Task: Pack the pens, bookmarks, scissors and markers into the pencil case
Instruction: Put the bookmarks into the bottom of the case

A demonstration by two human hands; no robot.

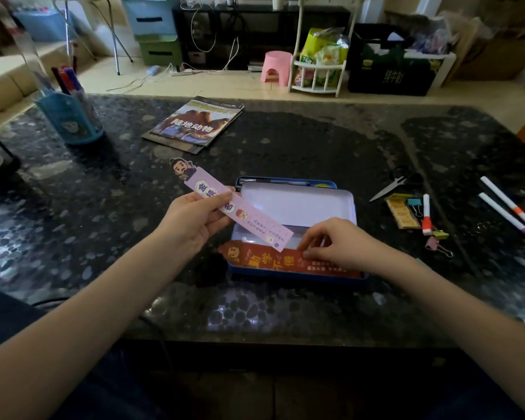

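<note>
An open blue tin pencil case [297,204] lies at the table's centre, pale inside. My left hand [194,219] pinches a pink bookmark [255,222] with a cartoon head, slanting over the case's left edge. My right hand [340,244] presses fingertips on a red bookmark [267,257] lying along the case's near edge. To the right lie scissors [391,184], a red-capped marker [426,215] and two white markers [509,213].
Binder clips [438,241] and a yellow strip [402,212] lie by the markers. A blue pen holder [70,116] with pens stands at the far left, with a magazine [194,124] behind the case. The table's near edge runs just in front of my arms.
</note>
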